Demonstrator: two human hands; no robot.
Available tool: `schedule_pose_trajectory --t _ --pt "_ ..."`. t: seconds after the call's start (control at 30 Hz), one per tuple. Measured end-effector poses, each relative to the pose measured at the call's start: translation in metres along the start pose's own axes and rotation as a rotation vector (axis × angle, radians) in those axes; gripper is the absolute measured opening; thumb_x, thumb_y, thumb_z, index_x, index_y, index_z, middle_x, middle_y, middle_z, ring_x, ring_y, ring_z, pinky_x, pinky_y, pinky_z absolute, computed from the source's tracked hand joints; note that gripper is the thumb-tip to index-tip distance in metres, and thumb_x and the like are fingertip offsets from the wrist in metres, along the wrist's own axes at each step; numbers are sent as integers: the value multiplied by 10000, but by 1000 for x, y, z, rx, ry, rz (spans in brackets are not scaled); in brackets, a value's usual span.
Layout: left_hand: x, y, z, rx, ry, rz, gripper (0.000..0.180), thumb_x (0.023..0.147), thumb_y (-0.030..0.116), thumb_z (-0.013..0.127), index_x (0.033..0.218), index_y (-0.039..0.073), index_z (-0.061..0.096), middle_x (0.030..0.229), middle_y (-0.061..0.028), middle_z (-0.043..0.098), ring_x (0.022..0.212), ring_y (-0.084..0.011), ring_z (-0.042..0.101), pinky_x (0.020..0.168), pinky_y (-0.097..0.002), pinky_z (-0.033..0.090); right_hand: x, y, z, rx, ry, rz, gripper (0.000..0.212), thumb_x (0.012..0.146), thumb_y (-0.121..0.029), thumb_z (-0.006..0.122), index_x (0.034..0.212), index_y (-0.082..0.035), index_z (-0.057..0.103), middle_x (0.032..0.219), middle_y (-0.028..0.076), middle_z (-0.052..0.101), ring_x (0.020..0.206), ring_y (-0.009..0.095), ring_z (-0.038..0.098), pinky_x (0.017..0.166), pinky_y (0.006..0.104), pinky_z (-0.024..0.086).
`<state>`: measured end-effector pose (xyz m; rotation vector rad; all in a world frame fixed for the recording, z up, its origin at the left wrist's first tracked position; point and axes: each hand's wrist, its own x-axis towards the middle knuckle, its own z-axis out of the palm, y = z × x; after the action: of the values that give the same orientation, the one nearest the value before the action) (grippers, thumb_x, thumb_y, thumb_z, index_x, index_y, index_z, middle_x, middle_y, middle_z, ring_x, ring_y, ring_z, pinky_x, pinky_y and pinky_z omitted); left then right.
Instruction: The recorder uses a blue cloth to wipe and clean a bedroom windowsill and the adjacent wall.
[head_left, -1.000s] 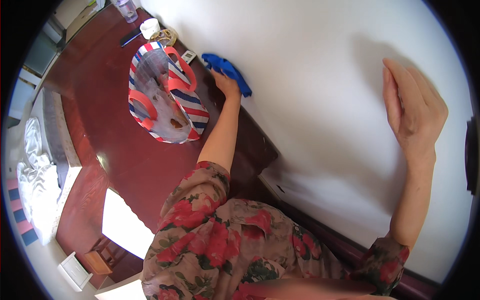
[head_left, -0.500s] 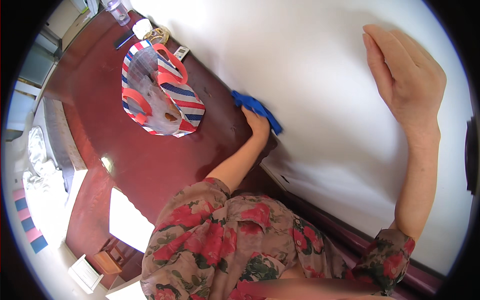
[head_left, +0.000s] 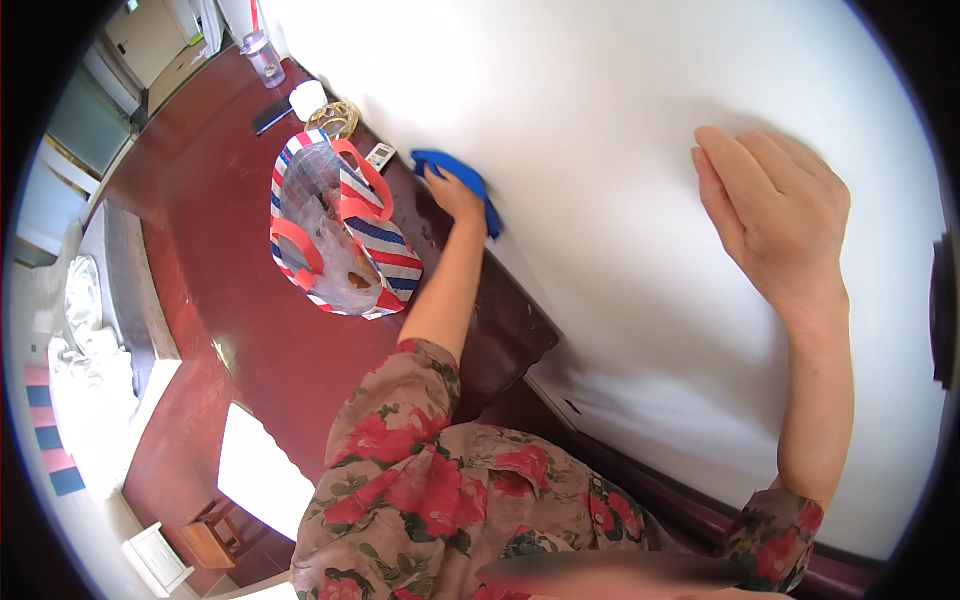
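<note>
My left hand [head_left: 455, 193] is closed over a blue cloth [head_left: 478, 187], which spreads against the white wall where it meets the back edge of the dark red tabletop. Part of the cloth is hidden under my fingers. Up at the right, my right hand [head_left: 778, 215] is at the white wall [head_left: 620, 180], loosely curled with the fingers together; nothing shows in it, and its palm side is turned away. To the left of my left forearm stands a striped red, white and blue bag [head_left: 385, 245] with red handles, with clear plastic bags inside.
Beyond the bag, along the wall, lie a small white remote [head_left: 380, 156], a gold-coloured round dish [head_left: 335, 119], a white roll [head_left: 308, 100], a dark flat object [head_left: 272, 116] and a clear lidded bottle [head_left: 263, 60]. The dark red tabletop [head_left: 230, 240] ends at a near corner beside the wall.
My left hand has slid the blue cloth along the wall, farther away and to the left. My right hand appears slightly lower and more to the left. The view has shifted a little.
</note>
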<state>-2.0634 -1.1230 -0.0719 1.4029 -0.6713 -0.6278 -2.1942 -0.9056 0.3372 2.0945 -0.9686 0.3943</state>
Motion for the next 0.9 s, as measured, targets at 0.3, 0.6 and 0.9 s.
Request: schedule_pose_trajectory --t 0.3,0.6,0.9 --pt "131 162 33 38 25 2 563 1006 364 427 1232 -132 565 1231 -327 614 1168 -472 568 1035 -487 427 2 3 0 11 -4 -8 286 748 -58 745 703 -105 466 593 23 398 505 182 438 434 330 364" --pt "-13 281 0 -279 -166 636 541 973 135 488 1426 -130 355 1496 -366 346 1422 -484 314 1207 -470 228 1 0 -3 67 23 -58 244 733 -39 748 752 -102 514 636 17 426 520 174 464 456 324 395" --pt "-113 333 -9 -455 -287 1080 719 856 189 652 1460 -72 363 1522 -343 324 1395 -547 316 1149 -556 270 -1 8 -8 81 277 -110 331 652 -10 743 980 -50 711 902 69 647 729 229 608 589 298 475"
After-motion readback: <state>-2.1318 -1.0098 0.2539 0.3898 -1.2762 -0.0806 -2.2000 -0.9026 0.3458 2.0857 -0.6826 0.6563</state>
